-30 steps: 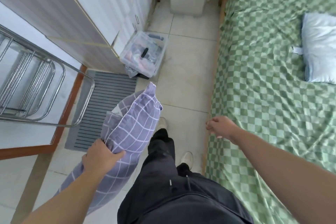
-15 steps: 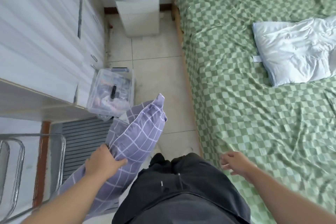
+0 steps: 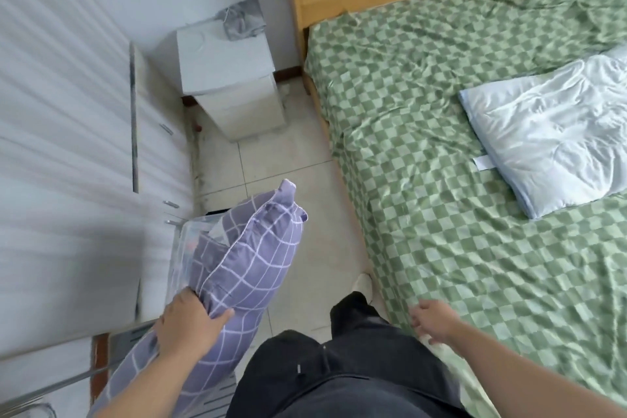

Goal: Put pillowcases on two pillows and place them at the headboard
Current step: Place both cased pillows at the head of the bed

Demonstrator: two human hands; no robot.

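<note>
Purple pillow (image 3: 251, 268) in left hand (image 3: 188, 324)

left hand (image 3: 188, 322) gripping purple pillow (image 3: 244, 268), white pillow (image 3: 553, 142) on bed (image 3: 424, 146)

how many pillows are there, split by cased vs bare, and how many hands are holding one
Cased pillows: 1, the purple checked pillow, gripped by the left hand beside the bed.
Bare pillows: 1, the white pillow lying on the green checked sheet.
Hands holding a pillow: 1; the right hand holds nothing.
Total pillows: 2
</note>
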